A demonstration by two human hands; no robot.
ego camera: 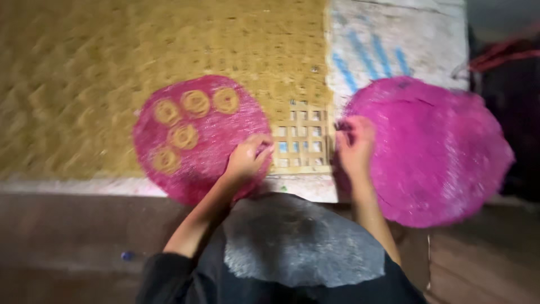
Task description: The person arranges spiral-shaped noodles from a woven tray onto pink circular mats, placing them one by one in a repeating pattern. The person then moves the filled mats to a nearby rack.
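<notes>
A: Biggest thing? 
B: The woven bamboo mat [112,67]. Right of it, your pink disc [439,152], bare.
A: On the mat? 
B: A darker pink disc [197,135] at its near edge, carrying five noodle coils [184,136].
A: Hands? 
B: Your left hand [247,157] rests curled on that disc. Your right hand [354,145] pinches the bare disc's left rim.

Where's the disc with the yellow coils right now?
In the head view, the coil-bearing pink disc lies left of centre on the woven mat, under the left hand.
</notes>
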